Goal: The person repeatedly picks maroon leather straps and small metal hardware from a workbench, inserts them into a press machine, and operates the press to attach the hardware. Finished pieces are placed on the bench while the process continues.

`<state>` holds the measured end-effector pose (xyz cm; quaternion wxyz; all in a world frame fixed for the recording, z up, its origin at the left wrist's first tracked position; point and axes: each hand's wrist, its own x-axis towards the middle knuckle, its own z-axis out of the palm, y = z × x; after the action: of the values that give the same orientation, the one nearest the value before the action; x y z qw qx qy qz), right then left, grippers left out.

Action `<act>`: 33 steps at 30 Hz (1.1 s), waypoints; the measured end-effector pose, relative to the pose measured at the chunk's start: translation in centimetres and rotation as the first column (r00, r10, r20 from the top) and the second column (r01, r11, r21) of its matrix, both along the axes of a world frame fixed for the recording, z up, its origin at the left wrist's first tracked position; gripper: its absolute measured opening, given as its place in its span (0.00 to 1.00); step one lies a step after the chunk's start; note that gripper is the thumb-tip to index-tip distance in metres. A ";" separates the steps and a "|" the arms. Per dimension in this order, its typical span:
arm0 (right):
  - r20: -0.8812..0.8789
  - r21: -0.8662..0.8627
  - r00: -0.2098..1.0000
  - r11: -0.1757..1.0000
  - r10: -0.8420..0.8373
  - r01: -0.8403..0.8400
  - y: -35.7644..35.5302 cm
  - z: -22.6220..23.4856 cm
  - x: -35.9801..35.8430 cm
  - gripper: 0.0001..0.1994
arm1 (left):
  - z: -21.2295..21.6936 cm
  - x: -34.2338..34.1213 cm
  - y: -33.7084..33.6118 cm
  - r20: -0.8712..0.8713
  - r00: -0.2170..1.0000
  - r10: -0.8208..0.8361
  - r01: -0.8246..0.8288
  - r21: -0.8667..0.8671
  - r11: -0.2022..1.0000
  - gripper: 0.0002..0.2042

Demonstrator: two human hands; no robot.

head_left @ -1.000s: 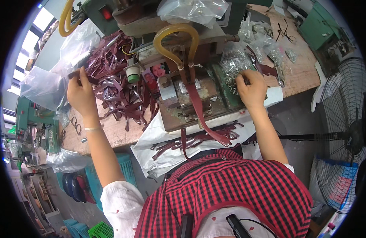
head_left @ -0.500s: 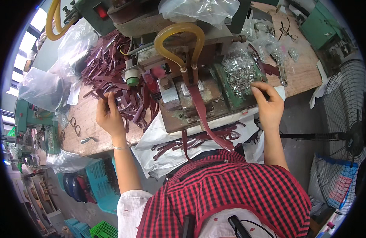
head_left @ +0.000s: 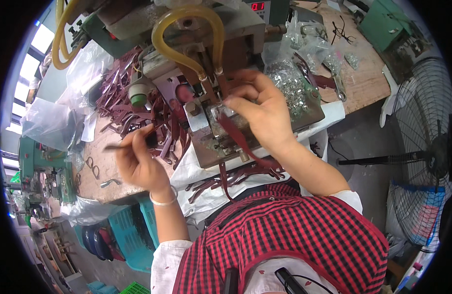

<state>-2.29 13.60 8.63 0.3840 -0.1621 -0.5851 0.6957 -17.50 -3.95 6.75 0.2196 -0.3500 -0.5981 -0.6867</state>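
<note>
My left hand (head_left: 141, 165) pinches a maroon eyeglass temple (head_left: 114, 147), blurred by motion, just in front of a heap of similar temples (head_left: 122, 105). Another maroon temple (head_left: 239, 139) lies in the metal fixture (head_left: 211, 142) of a bench press (head_left: 236, 41), its free end hanging toward my apron. Over that fixture, beside the two prongs with the looped yellow hose (head_left: 160, 36), is my right hand (head_left: 267, 110). Its thumb and forefinger are closed close to the temple's clamped end; what they hold, if anything, is too small to make out.
Small shiny metal parts (head_left: 293, 95) lie heaped right of the fixture. More temples (head_left: 236, 176) rest on white cloth at the bench's front edge. A black fan (head_left: 427, 161) stands at the right, a turquoise crate (head_left: 130, 240) below left. Plastic bags (head_left: 52, 110) lie at the left.
My right hand has gone left from the metal parts to the press fixture. My left hand has drawn back slightly from the heap with a temple in it. The view has shifted.
</note>
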 end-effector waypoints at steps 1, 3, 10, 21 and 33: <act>0.017 0.011 1.000 1.000 -0.013 0.013 -0.2 0.6 0.0 0.22 | 1.8 1.0 0.0 -0.107 0.994 0.009 -0.004 0.040 0.999 0.07; 0.052 0.022 0.998 0.999 -0.027 0.026 -1.0 1.5 0.0 0.21 | 3.5 3.0 -0.7 -0.207 0.976 -0.070 0.087 0.076 0.993 0.06; 0.204 0.758 0.904 0.645 -0.376 0.097 3.6 -1.2 3.7 0.14 | 3.2 6.7 2.5 -0.676 0.642 -0.360 0.019 -0.456 0.890 0.13; 0.208 0.929 0.753 0.366 -0.624 0.047 8.5 -8.9 5.4 0.10 | 0.7 5.8 3.9 -0.716 0.608 -0.342 0.034 -0.406 0.913 0.12; 0.221 0.574 0.803 0.740 -0.553 0.352 8.9 -8.1 7.0 0.05 | -5.5 -0.2 1.8 -0.193 0.959 0.210 -0.278 -0.468 0.839 0.35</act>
<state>4.70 22.51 0.49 0.4529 -0.3262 -0.7499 0.3552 -17.72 -2.16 1.22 0.2488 -0.3604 -0.7761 -0.4537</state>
